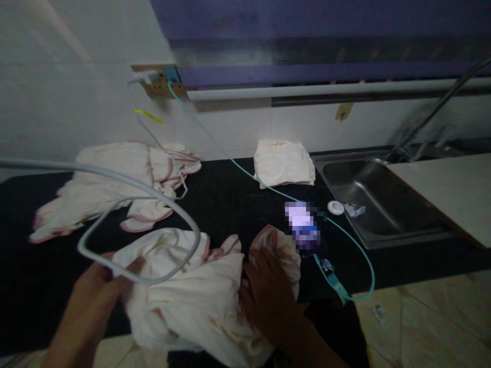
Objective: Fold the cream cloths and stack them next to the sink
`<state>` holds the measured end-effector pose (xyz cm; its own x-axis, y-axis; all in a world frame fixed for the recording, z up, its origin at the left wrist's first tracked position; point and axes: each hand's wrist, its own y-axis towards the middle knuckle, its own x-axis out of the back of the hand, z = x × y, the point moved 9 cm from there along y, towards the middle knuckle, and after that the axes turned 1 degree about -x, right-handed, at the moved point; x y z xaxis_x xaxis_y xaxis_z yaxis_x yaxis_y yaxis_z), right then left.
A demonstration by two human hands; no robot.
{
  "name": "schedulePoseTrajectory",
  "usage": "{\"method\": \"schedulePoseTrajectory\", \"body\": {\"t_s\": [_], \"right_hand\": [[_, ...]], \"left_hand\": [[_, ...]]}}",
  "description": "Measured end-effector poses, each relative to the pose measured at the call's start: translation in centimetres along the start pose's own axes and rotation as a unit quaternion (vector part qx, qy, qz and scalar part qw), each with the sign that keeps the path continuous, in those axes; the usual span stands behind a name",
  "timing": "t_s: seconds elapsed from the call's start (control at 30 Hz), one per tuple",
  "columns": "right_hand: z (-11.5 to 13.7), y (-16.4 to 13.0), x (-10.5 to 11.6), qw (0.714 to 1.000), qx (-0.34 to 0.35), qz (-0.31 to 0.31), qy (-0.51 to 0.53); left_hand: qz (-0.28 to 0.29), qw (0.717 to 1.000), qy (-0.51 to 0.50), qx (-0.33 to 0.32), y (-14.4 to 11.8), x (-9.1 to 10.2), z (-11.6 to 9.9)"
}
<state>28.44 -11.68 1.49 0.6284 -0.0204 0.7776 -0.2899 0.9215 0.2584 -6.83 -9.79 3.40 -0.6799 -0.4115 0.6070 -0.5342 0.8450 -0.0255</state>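
A black worktop [230,194] is seen running along a white wall, with a steel sink [368,204] sunk into it at 3 o'clock and a tap above the sink's far corner. A purple band crosses the top of the wall, and a socket [161,84] is fixed below it at 11 o'clock; a teal cable [230,158] is led from there across the worktop and over its front edge.

A crumpled cream cloth [192,291] is spread at 6 o'clock, its long axis lying roughly left to right along the front edge, over which part of it hangs. The left hand [95,291] is closed on the cloth's left end, at 7 o'clock. The right hand [268,291] is laid flat, fingers spread, on the cloth's right end. A grey cable loop [153,194] is seen crossing in front of the cloth.

A heap of similar cloths [115,184] is piled at 10 o'clock, and a folded stack [284,163] is set at 1 o'clock beside the sink. Bare worktop is left between these, at the centre. Tiled floor shows at 4 o'clock.
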Motion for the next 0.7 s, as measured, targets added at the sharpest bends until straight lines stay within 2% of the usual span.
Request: {"method": "schedulePoseTrajectory", "body": {"t_s": [0.07,0.13,0.17,0.2,0.23,0.27,0.3,0.37,0.4,0.47,0.57,0.7], "right_hand": [[0.0,-0.4,-0.7,1.0,-0.004,0.003,-0.012],[0.1,-0.8,-1.0,1.0,-0.011,0.005,-0.015],[0.0,-0.9,-1.1,1.0,-0.015,0.006,-0.016],[0.0,-1.0,-1.1,1.0,-0.016,0.008,-0.015],[0.0,-1.1,-1.2,1.0,-0.014,0.01,-0.012],[0.0,-1.2,-1.2,1.0,-0.01,0.013,-0.007],[0.0,-1.3,-1.2,1.0,-0.004,0.014,0.0],[0.0,-1.5,-1.1,1.0,0.006,0.008,0.023],[-0.1,-1.6,-0.9,0.999,0.008,0.002,0.037],[-0.3,-1.6,-0.7,0.998,0.003,-0.009,0.065],[-0.6,-1.4,-0.7,0.997,-0.024,-0.012,0.078],[-0.6,-1.0,-1.2,0.997,-0.04,-0.001,0.063]], "left_hand": [[-0.077,0.981,0.158,-0.084,-0.6,1.2,-1.9],[-0.119,0.956,0.225,-0.146,-2.6,0.3,-3.6],[-0.111,0.958,0.214,-0.154,-3.8,-1.1,-4.0],[-0.053,0.97,0.186,-0.146,-4.8,-3.4,-3.9],[0.005,0.972,0.167,-0.167,-6.0,-6.1,-4.2],[0.06,0.968,0.154,-0.187,-7.2,-8.8,-4.4],[0.085,0.956,0.162,-0.229,-8.3,-10.9,-4.9],[0.089,0.925,0.202,-0.308,-9.6,-13.7,-5.2],[0.083,0.911,0.225,-0.334,-9.8,-14.4,-5.0],[0.082,0.895,0.261,-0.351,-9.3,-14.9,-4.0],[0.099,0.889,0.272,-0.354,-7.5,-14.4,-2.9],[0.112,0.898,0.227,-0.359,-5.4,-14.0,-3.3]]}}
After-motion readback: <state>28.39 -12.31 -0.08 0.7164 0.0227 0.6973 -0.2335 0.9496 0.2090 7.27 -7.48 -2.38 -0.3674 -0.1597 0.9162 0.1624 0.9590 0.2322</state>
